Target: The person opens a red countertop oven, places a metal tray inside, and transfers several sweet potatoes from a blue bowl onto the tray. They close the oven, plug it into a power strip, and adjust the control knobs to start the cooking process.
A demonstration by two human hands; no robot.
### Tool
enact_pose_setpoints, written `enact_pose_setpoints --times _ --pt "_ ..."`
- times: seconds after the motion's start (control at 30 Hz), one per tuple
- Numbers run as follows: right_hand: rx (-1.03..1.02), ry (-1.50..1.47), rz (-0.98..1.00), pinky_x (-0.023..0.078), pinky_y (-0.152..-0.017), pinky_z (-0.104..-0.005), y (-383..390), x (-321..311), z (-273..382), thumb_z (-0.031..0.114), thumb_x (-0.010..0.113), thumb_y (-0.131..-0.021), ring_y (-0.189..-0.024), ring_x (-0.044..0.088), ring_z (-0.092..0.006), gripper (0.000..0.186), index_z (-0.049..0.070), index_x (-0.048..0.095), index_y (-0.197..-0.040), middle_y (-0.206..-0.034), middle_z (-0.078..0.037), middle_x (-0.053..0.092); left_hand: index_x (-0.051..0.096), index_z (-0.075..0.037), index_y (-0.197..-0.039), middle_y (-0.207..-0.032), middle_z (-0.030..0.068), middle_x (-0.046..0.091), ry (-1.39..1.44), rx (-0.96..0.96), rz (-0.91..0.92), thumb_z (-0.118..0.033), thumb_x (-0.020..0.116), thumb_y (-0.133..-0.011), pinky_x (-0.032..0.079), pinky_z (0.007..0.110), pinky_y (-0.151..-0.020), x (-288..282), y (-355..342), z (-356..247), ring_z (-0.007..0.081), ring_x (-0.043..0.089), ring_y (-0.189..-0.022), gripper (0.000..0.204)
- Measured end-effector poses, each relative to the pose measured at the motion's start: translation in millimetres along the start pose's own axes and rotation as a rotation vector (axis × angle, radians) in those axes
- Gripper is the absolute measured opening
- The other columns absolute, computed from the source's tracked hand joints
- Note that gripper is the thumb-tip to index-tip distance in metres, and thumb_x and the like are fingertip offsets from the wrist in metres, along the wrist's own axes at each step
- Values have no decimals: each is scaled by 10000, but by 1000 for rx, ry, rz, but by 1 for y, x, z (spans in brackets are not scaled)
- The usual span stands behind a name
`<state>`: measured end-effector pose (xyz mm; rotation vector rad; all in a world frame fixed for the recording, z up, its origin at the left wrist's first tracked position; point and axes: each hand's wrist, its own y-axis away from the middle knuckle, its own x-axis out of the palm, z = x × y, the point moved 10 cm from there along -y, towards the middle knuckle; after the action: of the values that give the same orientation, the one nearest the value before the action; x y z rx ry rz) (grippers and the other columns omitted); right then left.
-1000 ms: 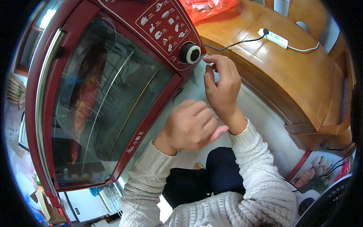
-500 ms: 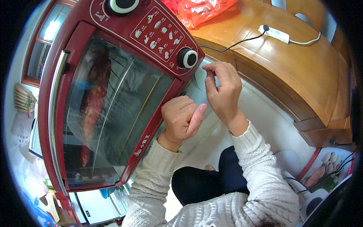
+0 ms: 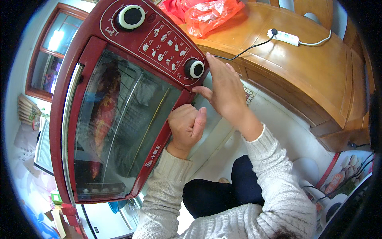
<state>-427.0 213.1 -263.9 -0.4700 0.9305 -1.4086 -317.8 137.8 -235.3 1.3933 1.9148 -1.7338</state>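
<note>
A dark red toaster oven (image 3: 133, 99) with a glass door fills the left half. Its silver handle (image 3: 71, 131) runs down the left side, and two black-and-white knobs sit on the control panel. My left hand (image 3: 186, 126) is closed with its thumb up, at the lower right edge of the door frame; whatever its fingers curl round is hidden. Beside the panel's right corner, my right hand (image 3: 228, 89) has its fingers stretched out and thumb apart, close to the nearer knob (image 3: 194, 69). A long reddish shape shows in the glass, whether inside or reflected I cannot tell.
A brown wooden cabinet (image 3: 290, 67) curves along the right. On it lie a red plastic bag (image 3: 213, 16) and a white power strip (image 3: 287, 38) with a black cord plugged in. My dark-trousered legs (image 3: 223, 191) show below, over a pale tiled floor.
My right hand has shifted left to the oven's corner, its fingers going from curled to stretched out. My left hand stays closed by the door edge. The whole view has shifted slightly.
</note>
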Motion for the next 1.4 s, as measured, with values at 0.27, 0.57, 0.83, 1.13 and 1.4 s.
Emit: enact_pose_setpoints --times 0.27,0.57,0.83,1.13,1.4 --pt "114 -133 160 499 -880 -463 -17 22 -10 351 909 -637 -1021 628 -391 888 -47 503 -1318 -1069 -205 672 422 -26 -573 -534 118 385 30 -18 -46 43 633 -871 266 407 -458 -8 -2 4 295 380 -447 371" --pt "111 -119 133 504 -864 -453 -24 34 -19 360 947 -577 -980 635 -387 770 -13 591 -1149 -995 -175 683 406 -17 -574 -523 107 367 56 -88 -112 43 636 -882 254 379 -451 -12 -1 17 249 353 -438 389" --pt "177 -119 218 505 -869 -452 -22 35 -21 339 951 -589 -985 653 -382 686 -22 634 -1079 -996 -197 697 471 -5 -523 -488 23 463 58 -228 -149 -25 579 -959 308 303 -455 -18 3 26 118 430 -440 450" --pt "114 -154 147 480 -844 -482 -19 30 -17 382 940 -562 -972 607 -394 725 -17 577 -1047 -982 -197 646 474 15 -554 -507 92 423 68 -330 -237 -10 646 -909 317 340 -450 -24 3 31 200 407 -424 395" --pt "80 -133 107 478 -814 -466 -19 21 -13 412 921 -590 -945 612 -382 685 9 559 -1010 -960 -179 639 493 -21 -537 -512 117 474 -125 -163 -100 -48 705 -839 349 390 -455 -7 -2 22 276 453 -436 371"
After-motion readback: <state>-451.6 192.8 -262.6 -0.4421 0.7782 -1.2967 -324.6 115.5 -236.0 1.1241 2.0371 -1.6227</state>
